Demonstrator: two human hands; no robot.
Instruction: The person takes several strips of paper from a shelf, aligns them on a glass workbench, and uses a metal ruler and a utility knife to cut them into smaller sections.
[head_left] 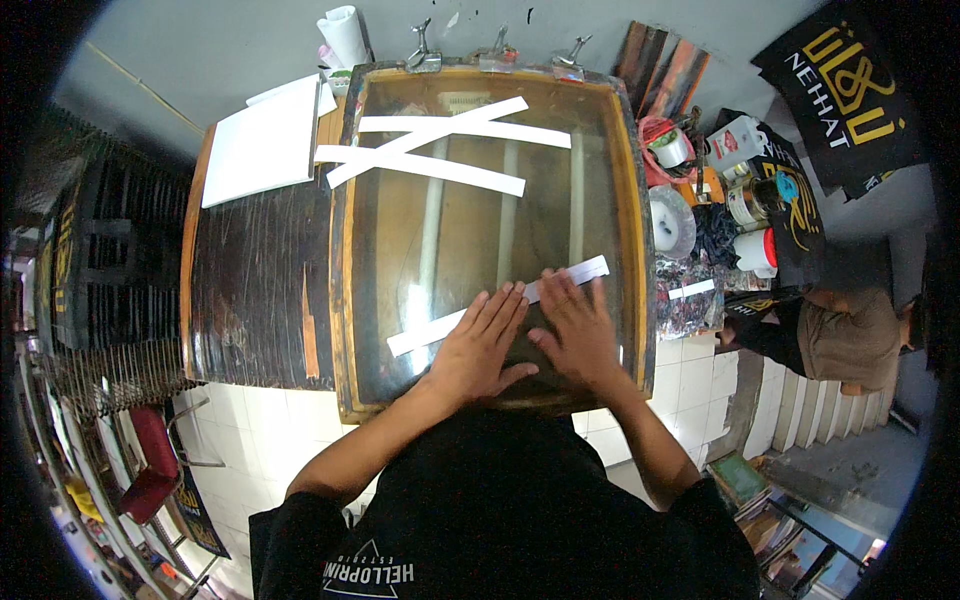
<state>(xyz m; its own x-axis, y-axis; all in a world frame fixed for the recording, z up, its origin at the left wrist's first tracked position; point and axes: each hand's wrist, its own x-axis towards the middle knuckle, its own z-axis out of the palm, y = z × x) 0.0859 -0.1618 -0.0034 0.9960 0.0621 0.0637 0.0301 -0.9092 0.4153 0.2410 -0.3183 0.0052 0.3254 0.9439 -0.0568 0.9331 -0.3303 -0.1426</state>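
Observation:
A screen-printing frame (pixel 346 260) with a see-through brownish mesh lies on the table before me. Across the near part of the mesh runs a slanted white paper strip (pixel 425 331). My left hand (pixel 481 343) lies flat on the strip's middle, fingers spread slightly and pointing away from me. Just right of it, my right hand (pixel 577 335) presses flat towards the strip's right end, its fingertips slightly blurred. Neither hand grasps anything. Toward the far side of the mesh, several more white strips (pixel 470 176) lie crossed over one another.
Metal clamps (pixel 420 50) hold the frame's far edge. On the dark wooden table (pixel 255 290) at left rests a stack of white sheets (pixel 265 145). Tubs and jars (pixel 748 205) crowd a stained side surface at right. Beyond, another person (pixel 848 338) is near the stairs.

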